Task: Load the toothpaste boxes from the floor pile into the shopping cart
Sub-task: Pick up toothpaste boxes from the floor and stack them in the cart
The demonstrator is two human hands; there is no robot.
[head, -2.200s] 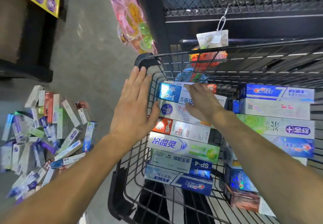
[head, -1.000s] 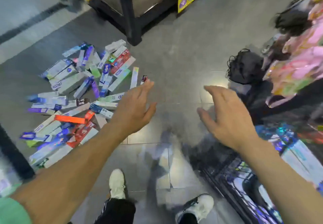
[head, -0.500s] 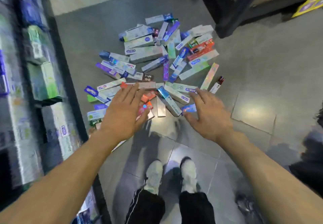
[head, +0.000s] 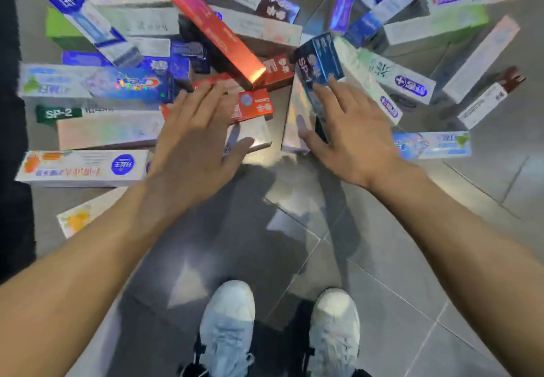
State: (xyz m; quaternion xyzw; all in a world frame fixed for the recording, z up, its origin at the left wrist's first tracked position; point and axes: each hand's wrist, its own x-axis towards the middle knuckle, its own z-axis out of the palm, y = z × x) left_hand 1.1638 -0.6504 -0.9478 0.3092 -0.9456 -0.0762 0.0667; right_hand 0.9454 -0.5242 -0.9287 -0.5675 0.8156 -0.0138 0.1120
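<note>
- Both hands are over the near edge of the toothpaste boxes (head: 259,32), a jumbled pile spread across the grey tiled floor (head: 397,259)
- Left hand (head: 194,141): grip spread, fingers straight, palm down over a silver box (head: 250,136) and a small red box (head: 254,104); whether it touches them, cannot tell
- Right hand (head: 350,138): grip spread too, fingertips on the dark blue SP-1 box (head: 319,61), thumb beside a holographic silver box (head: 294,111)
- A long red box (head: 217,32) lies slantwise on top of the pile, between the two hands and beyond them
- White shoes (head: 228,326) stand on the tiles just below
- Shopping cart out of view
</note>
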